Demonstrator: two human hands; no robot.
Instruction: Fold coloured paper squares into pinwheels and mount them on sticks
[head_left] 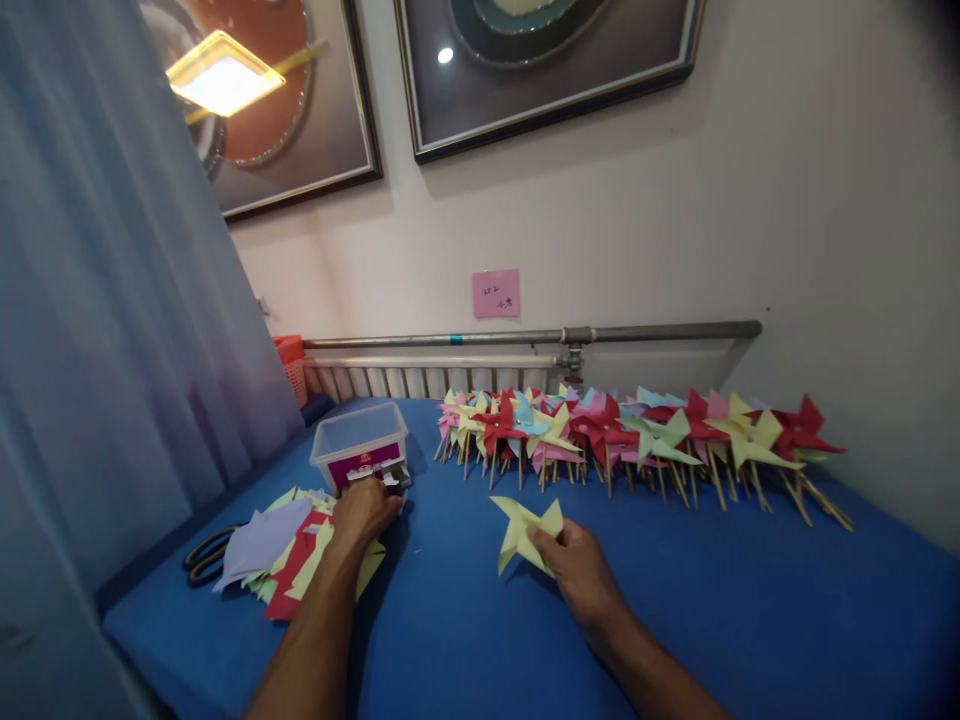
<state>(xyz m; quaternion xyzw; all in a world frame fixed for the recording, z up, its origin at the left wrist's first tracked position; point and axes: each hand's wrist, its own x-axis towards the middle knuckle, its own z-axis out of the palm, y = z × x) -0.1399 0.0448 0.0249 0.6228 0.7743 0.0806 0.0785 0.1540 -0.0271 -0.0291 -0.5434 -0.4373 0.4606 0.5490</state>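
Observation:
In my right hand (577, 565) is a pale yellow paper pinwheel (517, 535), pinched between thumb and fingers above the blue cloth; no stick shows on it. My left hand (365, 512) reaches to a small dark and silver packet (396, 477) in front of a clear plastic tub (360, 425) with a purple label. Its fingers are curled down, and what they pinch is hidden. Under my left forearm lies a pile of cut coloured paper (266, 545), in lilac, red, yellow and green. Beside the pile are black-handled scissors (206, 560), partly covered by paper.
Many finished pinwheels on sticks (604, 430) lie in a long row along the back right of the blue table (465, 640). Behind run a metal pipe (675, 331) and a radiator. An orange basket (292, 365) stands back left, near a blue curtain (112, 300).

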